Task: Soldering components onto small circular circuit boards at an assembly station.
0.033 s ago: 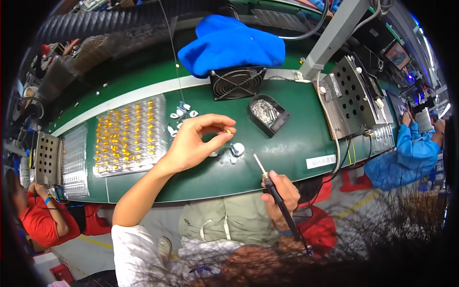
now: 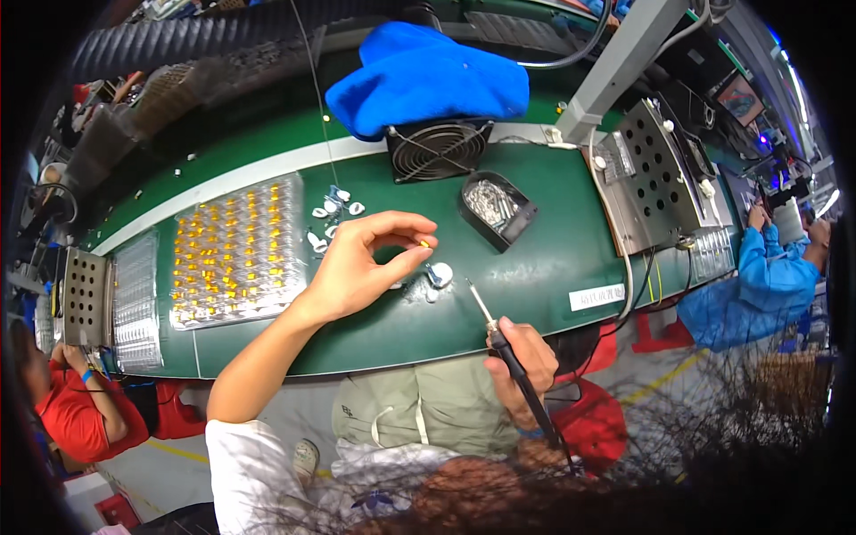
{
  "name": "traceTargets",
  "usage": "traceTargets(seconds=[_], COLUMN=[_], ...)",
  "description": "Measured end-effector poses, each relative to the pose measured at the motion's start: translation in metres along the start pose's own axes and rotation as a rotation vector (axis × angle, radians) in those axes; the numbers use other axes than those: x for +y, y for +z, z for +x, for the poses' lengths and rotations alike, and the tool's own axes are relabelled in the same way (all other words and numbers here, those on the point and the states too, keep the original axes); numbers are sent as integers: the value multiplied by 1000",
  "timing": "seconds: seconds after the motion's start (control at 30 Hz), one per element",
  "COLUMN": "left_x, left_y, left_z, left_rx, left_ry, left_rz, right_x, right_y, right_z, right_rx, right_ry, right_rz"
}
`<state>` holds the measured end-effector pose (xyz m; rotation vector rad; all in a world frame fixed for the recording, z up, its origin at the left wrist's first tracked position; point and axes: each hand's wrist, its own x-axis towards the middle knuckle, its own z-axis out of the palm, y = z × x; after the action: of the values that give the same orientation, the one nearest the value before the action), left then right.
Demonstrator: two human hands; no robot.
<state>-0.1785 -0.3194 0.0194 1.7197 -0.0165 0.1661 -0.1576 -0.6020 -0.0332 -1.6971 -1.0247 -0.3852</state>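
Observation:
My left hand (image 2: 352, 267) is raised over the middle of the green bench, thumb and forefinger pinching a small yellow part (image 2: 425, 243). Just beyond those fingertips, on the bench, lies a small round white piece with a dark bluish bit beside it (image 2: 440, 275). A black-handled soldering iron (image 2: 513, 357) is gripped in my right hand (image 2: 528, 361), its thin metal tip slanting up toward that white piece without touching it. Several white and blue small pieces (image 2: 333, 203) are scattered behind my left hand, partly hidden by it.
Left of me, a clear plastic tray (image 2: 236, 303) holds many yellow parts. A dark bin of small metal pieces (image 2: 499, 214) stands beyond my right hand. Behind are a black fan (image 2: 439, 150) and a blue cloth (image 2: 428, 85). A perforated metal box (image 2: 655, 178) stands right; co-workers sit on both sides.

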Motion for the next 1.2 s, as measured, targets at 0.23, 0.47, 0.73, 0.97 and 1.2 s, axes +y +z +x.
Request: traceTargets(seconds=[0.23, 0.47, 0.73, 0.97, 1.2], left_x=[-19, -21, -18, -16, -15], left_y=[13, 12, 10, 12, 12], left_z=[-6, -5, -5, -4, -3], left_rx=[-68, -104, -116, -105, -103], left_ry=[-52, -48, -33, -37, -25], left_rz=[25, 58, 88, 97, 115], right_x=[-2, -1, -1, 1, 0], right_y=[7, 8, 10, 12, 10], right_z=[0, 6, 6, 5, 3], right_rx=[0, -43, -62, -54, -85], right_ry=[46, 17, 19, 7, 7], right_rz=[-43, -90, -100, -114, -128])
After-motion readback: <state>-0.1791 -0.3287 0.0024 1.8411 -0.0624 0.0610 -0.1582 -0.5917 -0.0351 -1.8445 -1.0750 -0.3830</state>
